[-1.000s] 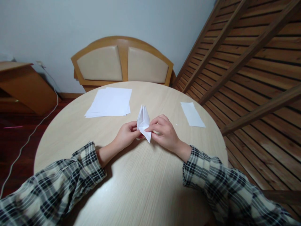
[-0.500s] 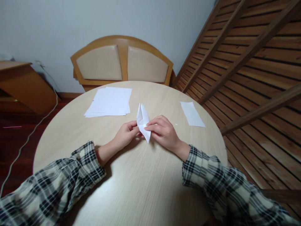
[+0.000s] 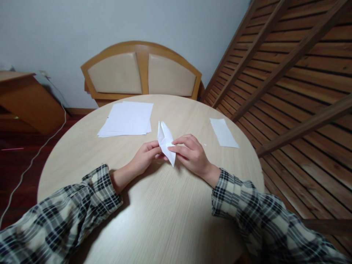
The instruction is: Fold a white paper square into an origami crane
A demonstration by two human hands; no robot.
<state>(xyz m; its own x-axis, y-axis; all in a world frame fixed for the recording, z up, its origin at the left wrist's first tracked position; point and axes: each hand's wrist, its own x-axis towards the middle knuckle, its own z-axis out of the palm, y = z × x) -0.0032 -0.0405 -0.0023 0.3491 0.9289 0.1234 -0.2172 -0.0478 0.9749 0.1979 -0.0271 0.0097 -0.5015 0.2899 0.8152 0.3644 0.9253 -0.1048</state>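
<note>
A folded piece of white paper (image 3: 166, 141) is held between my two hands, above the middle of the table. It has two upright points at its far end and one point towards me. My left hand (image 3: 147, 156) grips its left side, with some fingertips hidden behind or beneath the paper. From the right, my right hand (image 3: 192, 152) pinches it, thumb and fingers closed on the right edge and the fingertips lying across the front face.
The round wooden table (image 3: 154, 220) carries a stack of white sheets (image 3: 126, 119) at the far left. A white paper strip (image 3: 224, 132) lies to the right, near a tiny white scrap (image 3: 205, 145). Beyond the table stands a padded headboard (image 3: 143, 69); wooden slats (image 3: 297, 91) rise at right.
The two upright points of the folded paper have tilted slightly left and spread a little wider. Both hands keep hold and have barely moved.
</note>
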